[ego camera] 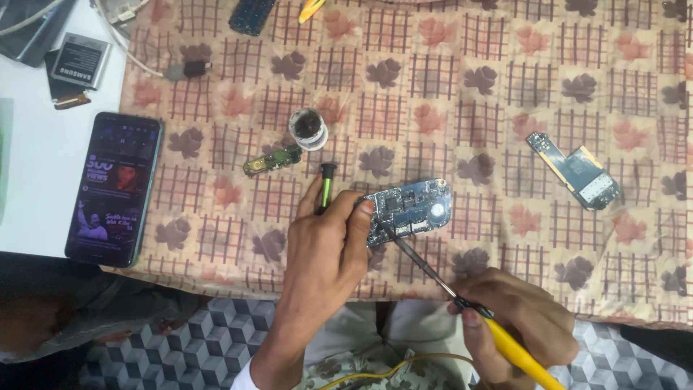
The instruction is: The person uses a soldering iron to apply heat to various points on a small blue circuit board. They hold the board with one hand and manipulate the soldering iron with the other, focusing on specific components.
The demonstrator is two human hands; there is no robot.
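My left hand (326, 249) pinches the left end of a blue phone circuit board (413, 206) and also holds a thin black and green tool (325, 186) between its fingers. My right hand (518, 318) grips a yellow-handled soldering iron (514, 352). Its dark metal tip (411, 254) touches the lower edge of the board. The board lies tilted on a floral checked cloth (462, 115).
A second blue circuit board (575, 170) lies to the right. A small green board (271, 161) and a round pot of dark paste (308, 128) sit above my left hand. A lit smartphone (114, 188), a phone battery (78, 61) and cables lie at the left.
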